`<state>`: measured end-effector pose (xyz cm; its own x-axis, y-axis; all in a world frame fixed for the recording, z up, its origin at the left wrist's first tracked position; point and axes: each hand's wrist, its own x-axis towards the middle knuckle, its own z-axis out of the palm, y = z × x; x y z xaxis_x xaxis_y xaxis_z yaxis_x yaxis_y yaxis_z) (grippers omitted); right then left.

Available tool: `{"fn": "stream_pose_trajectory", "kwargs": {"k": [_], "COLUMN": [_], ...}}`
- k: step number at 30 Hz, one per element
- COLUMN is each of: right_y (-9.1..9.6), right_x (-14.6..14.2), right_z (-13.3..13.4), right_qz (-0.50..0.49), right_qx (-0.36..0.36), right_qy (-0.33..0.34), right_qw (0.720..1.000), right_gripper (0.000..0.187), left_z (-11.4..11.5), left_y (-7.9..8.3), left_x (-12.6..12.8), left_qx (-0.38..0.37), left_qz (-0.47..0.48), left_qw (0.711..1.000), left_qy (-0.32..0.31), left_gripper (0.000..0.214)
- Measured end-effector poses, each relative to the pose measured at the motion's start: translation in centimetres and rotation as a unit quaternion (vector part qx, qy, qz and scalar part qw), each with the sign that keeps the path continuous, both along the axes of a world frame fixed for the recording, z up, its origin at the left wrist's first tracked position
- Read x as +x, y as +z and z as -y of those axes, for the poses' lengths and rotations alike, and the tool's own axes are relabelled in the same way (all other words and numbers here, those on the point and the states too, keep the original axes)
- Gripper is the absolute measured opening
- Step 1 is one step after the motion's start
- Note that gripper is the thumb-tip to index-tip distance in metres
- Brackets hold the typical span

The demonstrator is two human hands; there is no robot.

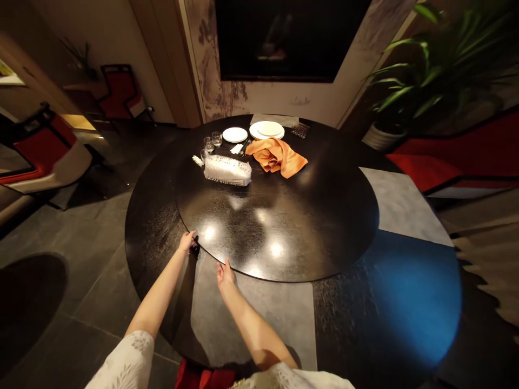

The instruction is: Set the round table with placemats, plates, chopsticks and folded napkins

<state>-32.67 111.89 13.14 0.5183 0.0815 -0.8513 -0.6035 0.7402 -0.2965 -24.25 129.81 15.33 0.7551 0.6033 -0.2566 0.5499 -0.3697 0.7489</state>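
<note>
I stand at a large round black table (150, 227) with a glossy black turntable (284, 216) in its middle. My left hand (187, 241) rests at the near left rim of the turntable, fingers curled against its edge. My right hand (224, 273) lies on a grey placemat (259, 313) with fingers stretched flat, its tips touching the turntable's near edge. On the far part of the turntable lie a clear plastic-wrapped bundle (226, 169), an orange cloth napkin (276, 155), two white plates (266, 129) and small glasses (212, 141).
Grey placemats (401, 205) lie at the right and far side. Red and white chairs (44, 151) stand at the left and a red one (454, 162) at the right. A potted plant (430, 86) is at the back right. A dark panel hangs on the wall.
</note>
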Motion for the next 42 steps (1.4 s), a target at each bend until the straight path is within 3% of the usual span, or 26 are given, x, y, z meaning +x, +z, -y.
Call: {"fn": "stream_pose_trajectory", "kwargs": {"k": [2, 4, 7, 11, 14, 18, 23, 25, 27, 29, 30, 32, 33, 34, 35, 37, 40, 42], "right_y": [-0.5, -1.0, -1.5, -1.8, -2.1, -2.9, -3.8, -3.9, -3.8, -3.5, -3.4, -3.1, -3.0, -2.9, -2.8, -2.8, -3.3, -3.9], "right_x": [0.4, 0.3, -0.4, -1.2, -1.6, -1.3, 1.0, 1.7, 1.8, 1.2, 0.8, -0.4, -1.0, -1.5, -1.9, -2.4, -2.4, -1.9], "right_z": [0.1, 1.0, 3.3, 8.3, 13.6, 21.8, 31.8, 34.2, 35.2, 34.8, 34.2, 32.2, 31.0, 29.6, 28.1, 25.2, 21.8, 21.0], "right_qz": [-0.016, -0.022, 0.001, 0.012, 0.011, 0.029, 0.008, 0.006, 0.016, 0.025, 0.028, 0.033, 0.034, 0.04, 0.049, 0.068, 0.081, 0.076], "right_qx": [-0.013, -0.023, -0.047, -0.076, -0.091, -0.146, -0.28, -0.314, -0.337, -0.341, -0.332, -0.306, -0.293, -0.281, -0.27, -0.261, -0.257, -0.263], "right_qy": [-0.025, -0.037, -0.02, 0.007, 0.001, -0.025, -0.093, -0.108, -0.106, -0.087, -0.07, -0.026, -0.003, 0.021, 0.042, 0.063, 0.068, 0.054], "right_qw": [0.999, 0.999, 0.999, 0.997, 0.996, 0.989, 0.955, 0.943, 0.936, 0.936, 0.94, 0.951, 0.956, 0.959, 0.961, 0.961, 0.961, 0.96], "right_gripper": [0.016, 0.019, 0.025, 0.029, 0.037, 0.048, 0.039, 0.035, 0.032, 0.033, 0.035, 0.041, 0.044, 0.046, 0.048, 0.05, 0.049, 0.047], "left_z": [-0.4, -0.8, -1.3, -1.5, -0.4, 5.1, 16.9, 20.8, 22.5, 21.6, 20.4, 17.0, 15.2, 13.7, 12.6, 11.5, 11.9, 12.6], "left_y": [0.3, 0.4, 0.5, 0.7, 1.2, 1.6, 0.1, -0.9, -1.6, -1.8, -1.7, -1.5, -1.4, -1.4, -1.6, -2.2, -3.3, -3.6], "left_x": [1.3, 2.0, 2.1, 1.2, -0.6, -3.9, -8.0, -9.1, -9.7, -9.7, -9.4, -8.4, -7.6, -6.8, -6.0, -4.5, -3.6, -3.7], "left_qx": [0.046, 0.131, 0.271, 0.369, 0.388, 0.383, 0.356, 0.313, 0.238, 0.172, 0.154, 0.124, 0.099, 0.06, 0.025, -0.003, -0.008, -0.017], "left_qz": [0.014, 0.008, -0.046, -0.083, -0.075, -0.045, -0.021, 0.029, 0.099, 0.171, 0.201, 0.228, 0.221, 0.2, 0.178, 0.147, 0.118, 0.097], "left_qw": [0.999, 0.989, 0.941, 0.87, 0.831, 0.797, 0.79, 0.791, 0.791, 0.824, 0.862, 0.948, 0.97, 0.972, 0.965, 0.959, 0.964, 0.973], "left_qy": [-0.012, -0.07, -0.199, -0.316, -0.391, -0.465, -0.498, -0.525, -0.555, -0.513, -0.439, -0.184, -0.025, 0.105, 0.191, 0.243, 0.237, 0.211], "left_gripper": [0.042, 0.051, 0.055, 0.055, 0.052, 0.044, 0.041, 0.039, 0.037, 0.037, 0.038, 0.04, 0.042, 0.044, 0.045, 0.048, 0.051, 0.055]}}
